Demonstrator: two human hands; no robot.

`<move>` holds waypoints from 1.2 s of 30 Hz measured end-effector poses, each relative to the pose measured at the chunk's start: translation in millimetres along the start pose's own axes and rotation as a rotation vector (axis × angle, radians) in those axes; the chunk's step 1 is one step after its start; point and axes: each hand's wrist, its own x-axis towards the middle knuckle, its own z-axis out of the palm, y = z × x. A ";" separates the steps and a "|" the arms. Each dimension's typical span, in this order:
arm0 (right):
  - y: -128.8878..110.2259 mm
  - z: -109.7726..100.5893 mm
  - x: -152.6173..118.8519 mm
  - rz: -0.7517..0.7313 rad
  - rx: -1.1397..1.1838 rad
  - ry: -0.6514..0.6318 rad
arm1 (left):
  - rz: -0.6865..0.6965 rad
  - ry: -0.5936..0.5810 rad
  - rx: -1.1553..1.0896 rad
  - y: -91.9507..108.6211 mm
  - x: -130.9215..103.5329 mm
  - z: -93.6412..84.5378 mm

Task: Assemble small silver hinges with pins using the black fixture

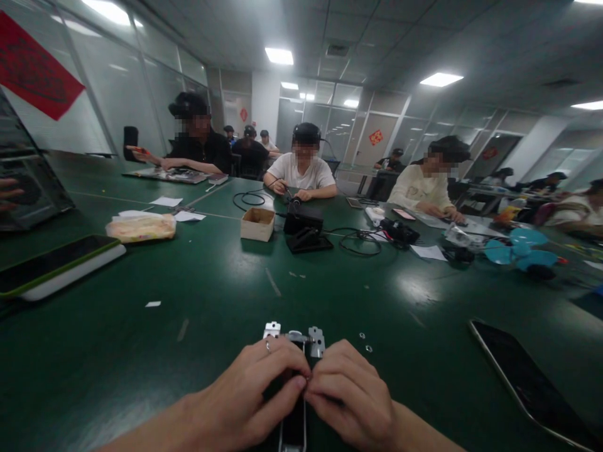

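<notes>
My left hand (264, 386) and my right hand (353, 392) meet at the front middle of the table. Both are closed in a pinch, fingertips touching around something too small to make out. Beneath them lies a metal assembly with silver plates (317, 343) at its far end and a long silver-edged bar (293, 433) running toward me. My fingers cover its middle part. A ring (268, 346) is on a finger of my left hand. Two small nut-like metal rings (369, 349) lie just beyond my right hand.
A phone (522, 376) lies at right; another phone (51, 260) rests on a white block at left. Farther off are a soft packet (141, 227), an open small box (257, 226), a black device (304, 220) with cables and blue fan blades (521, 249). Several people sit across the table (226, 295).
</notes>
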 end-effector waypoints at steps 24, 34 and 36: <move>35.3 -18.3 0.5 0.280 -0.263 -0.149 | -0.446 -0.108 0.314 -30.3 13.1 -40.6; 33.0 -14.0 -0.8 0.409 -0.210 -0.325 | -0.539 -0.120 0.246 -25.2 14.2 -33.4; 33.6 -13.9 -1.0 0.407 -0.201 -0.332 | -0.552 -0.117 0.212 -26.1 14.5 -32.5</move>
